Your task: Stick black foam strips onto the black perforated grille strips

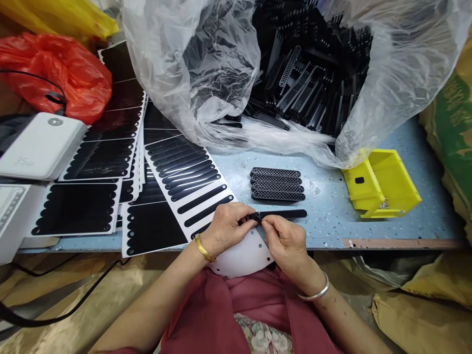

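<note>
A: Hands?
B: Left hand (231,225) and right hand (286,241) both pinching the black bar (283,214) at its left end.
A: Bar's position?
B: Over counter (324,228), nearside of the bar row (278,184).

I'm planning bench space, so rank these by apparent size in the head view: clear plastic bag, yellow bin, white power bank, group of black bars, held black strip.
1. Clear plastic bag
2. Yellow bin and white power bank: too alike to rank
3. Group of black bars
4. Held black strip, partly hidden
</note>
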`<move>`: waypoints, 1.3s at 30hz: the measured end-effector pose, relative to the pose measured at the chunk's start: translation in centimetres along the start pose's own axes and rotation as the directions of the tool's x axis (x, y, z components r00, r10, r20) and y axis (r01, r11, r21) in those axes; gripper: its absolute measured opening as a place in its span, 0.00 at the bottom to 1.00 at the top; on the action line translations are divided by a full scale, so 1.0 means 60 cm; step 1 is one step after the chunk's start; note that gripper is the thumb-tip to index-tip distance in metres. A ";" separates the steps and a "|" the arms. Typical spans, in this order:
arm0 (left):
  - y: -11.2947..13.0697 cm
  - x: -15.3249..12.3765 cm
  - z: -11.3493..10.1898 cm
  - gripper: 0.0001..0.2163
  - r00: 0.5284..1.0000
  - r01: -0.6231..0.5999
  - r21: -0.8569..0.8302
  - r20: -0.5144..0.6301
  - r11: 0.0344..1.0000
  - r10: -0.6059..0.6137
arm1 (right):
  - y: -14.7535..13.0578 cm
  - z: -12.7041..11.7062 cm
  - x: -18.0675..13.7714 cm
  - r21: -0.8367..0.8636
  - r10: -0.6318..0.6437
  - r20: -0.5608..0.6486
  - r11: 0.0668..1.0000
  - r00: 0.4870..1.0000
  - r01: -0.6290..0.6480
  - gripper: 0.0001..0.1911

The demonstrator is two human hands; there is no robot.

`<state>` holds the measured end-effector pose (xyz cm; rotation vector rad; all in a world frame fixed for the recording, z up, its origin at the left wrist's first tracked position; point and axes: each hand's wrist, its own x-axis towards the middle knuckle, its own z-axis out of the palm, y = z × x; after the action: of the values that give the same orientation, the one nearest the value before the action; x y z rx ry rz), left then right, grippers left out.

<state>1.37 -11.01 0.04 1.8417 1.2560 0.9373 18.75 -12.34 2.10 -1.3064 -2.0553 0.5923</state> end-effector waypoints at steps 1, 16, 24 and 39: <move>0.001 -0.001 0.000 0.06 1.000 0.015 -0.005 -0.008 1.000 -0.015 | 0.000 -0.001 0.000 0.013 0.016 0.005 1.000 1.000 -0.016 0.10; 0.011 0.003 -0.007 0.12 1.000 -0.017 -0.090 -0.025 0.996 0.015 | 0.007 -0.014 0.006 0.353 0.257 0.152 0.888 0.955 -0.295 0.09; 0.016 0.008 -0.009 0.11 0.999 0.036 -0.093 -0.017 0.995 -0.037 | 0.013 -0.014 0.003 0.337 0.298 0.144 0.882 0.944 -0.330 0.08; 0.013 0.009 -0.006 0.08 0.995 0.082 -0.075 -0.056 0.994 -0.087 | 0.163 -0.129 -0.043 -0.153 0.416 -0.295 0.868 0.860 -0.472 0.19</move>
<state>1.53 -10.67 0.95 1.7027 1.3080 0.9842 31.23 -10.40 0.44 -1.9135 -1.6441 0.3686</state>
